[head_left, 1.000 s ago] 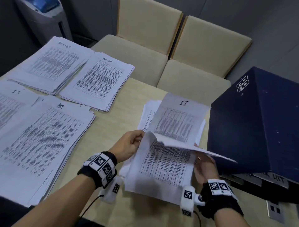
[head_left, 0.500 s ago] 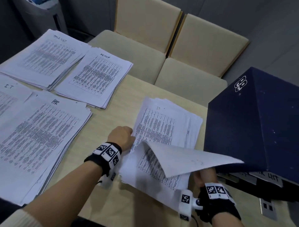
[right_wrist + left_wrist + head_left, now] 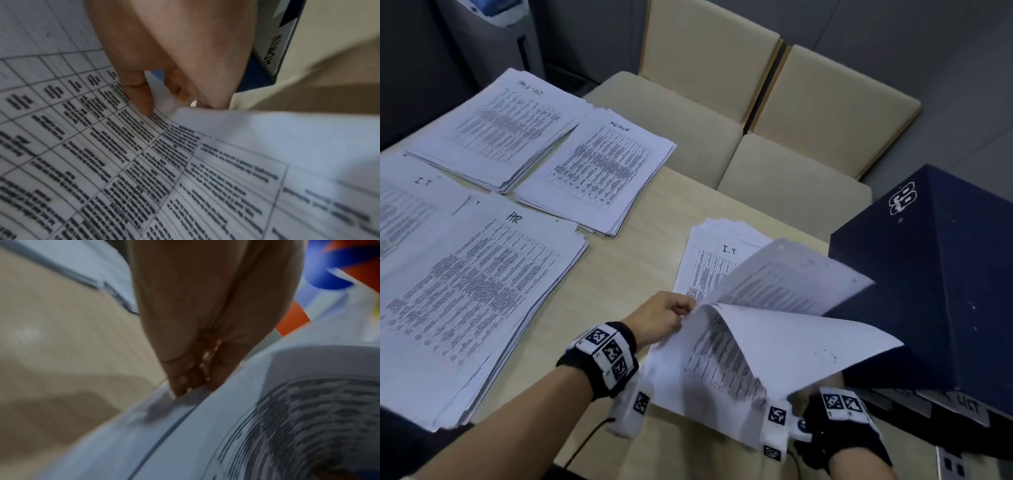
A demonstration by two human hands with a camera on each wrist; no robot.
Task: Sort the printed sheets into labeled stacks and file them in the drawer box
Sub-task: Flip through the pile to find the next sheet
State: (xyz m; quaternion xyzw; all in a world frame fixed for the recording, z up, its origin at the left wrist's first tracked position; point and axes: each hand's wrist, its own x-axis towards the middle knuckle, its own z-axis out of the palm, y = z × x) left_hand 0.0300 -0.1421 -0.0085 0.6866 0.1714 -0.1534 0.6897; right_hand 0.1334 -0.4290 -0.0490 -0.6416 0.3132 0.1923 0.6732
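While lifted, sheet (image 3: 160,95) pinched between right fingers (image 3: 137,94) | left fingers (image 3: 185,382) at stack edge

Right hand (image 3: 808,399) hidden under lifted sheets (image 3: 774,349); left-wrist view motion-blurred; printed text illegible.

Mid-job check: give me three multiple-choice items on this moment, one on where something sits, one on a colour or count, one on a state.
1. Where does the HR stack lie relative to the ADMIN stack?
A. nearer the person
B. on a chair
C. inside the box

2. What colour is the drawer box?
A. red
B. dark blue
C. white

3. What is the right hand doing?
A. resting flat on the table
B. hanging idle
C. pinching a sheet corner

Answers:
1. A, the head view shows it at the near left of the table.
2. B, its sides are navy.
3. C, thumb and finger pinch a lifted sheet in the right wrist view.
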